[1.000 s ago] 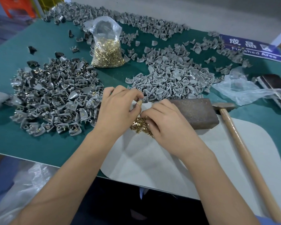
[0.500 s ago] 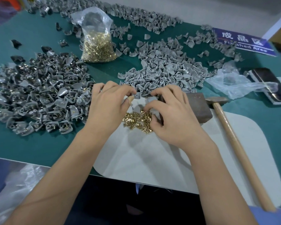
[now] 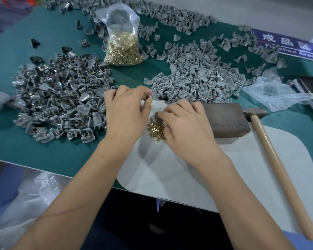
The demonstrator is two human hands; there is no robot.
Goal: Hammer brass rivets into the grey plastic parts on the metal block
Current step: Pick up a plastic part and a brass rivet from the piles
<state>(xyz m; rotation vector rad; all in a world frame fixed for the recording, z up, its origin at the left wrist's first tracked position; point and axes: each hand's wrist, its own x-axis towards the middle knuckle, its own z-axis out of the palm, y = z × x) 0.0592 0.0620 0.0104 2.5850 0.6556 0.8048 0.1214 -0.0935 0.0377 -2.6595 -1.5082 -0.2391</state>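
Under the right hand (image 3: 186, 130), brass rivets (image 3: 154, 129) (partly hidden) lie heaped.

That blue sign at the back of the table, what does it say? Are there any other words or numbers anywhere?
"成品区" in big white characters on the blue sign lying on the green table.
"Finished Area" in smaller white letters beneath, partly covered by grey plastic parts.
Nothing else shows any words, labels or numbers.

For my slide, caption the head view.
Left hand pinches a grey part; right hand picks brass rivets beside the metal block.
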